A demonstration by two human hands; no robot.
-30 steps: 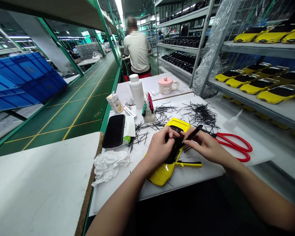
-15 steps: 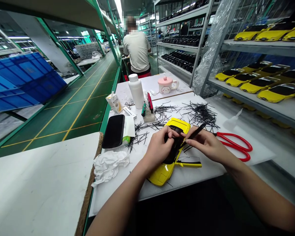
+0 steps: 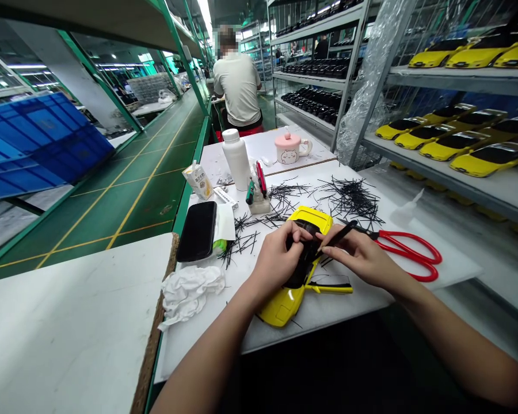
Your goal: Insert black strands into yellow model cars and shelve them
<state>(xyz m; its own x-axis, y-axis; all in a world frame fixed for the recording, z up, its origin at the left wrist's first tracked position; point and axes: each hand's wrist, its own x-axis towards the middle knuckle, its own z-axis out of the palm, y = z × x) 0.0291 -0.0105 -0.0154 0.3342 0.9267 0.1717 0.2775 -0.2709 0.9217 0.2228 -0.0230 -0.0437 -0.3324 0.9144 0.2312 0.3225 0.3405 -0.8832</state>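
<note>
A yellow model car [image 3: 280, 307] with a black roof and windows lies at a slant on the white foam sheet; one door [image 3: 330, 288] stands open on its right side. My left hand [image 3: 280, 259] is closed over the car's middle, its curled fingers against the body; the fingertips are partly hidden. Slim black tweezers [image 3: 342, 232] are pinched in my right hand [image 3: 362, 256], their tip pointing down at the car's side by my left fingers. Red-handled scissors [image 3: 410, 237] rest just beyond my right hand.
Thin black strips [image 3: 354, 195] lie scattered behind the car. A phone [image 3: 197, 231], crumpled tissue [image 3: 192, 290], pen holder [image 3: 259, 205], white bottle [image 3: 236, 160] and pink-lidded mug [image 3: 287, 150] stand around. Racks of yellow cars [image 3: 487, 155] are at right; a person [image 3: 237, 86] sits ahead.
The tweezers have tipped slightly lower and shifted a little left with my right hand. My left hand and the car keep nearly the same place; the whole view has shifted slightly.
</note>
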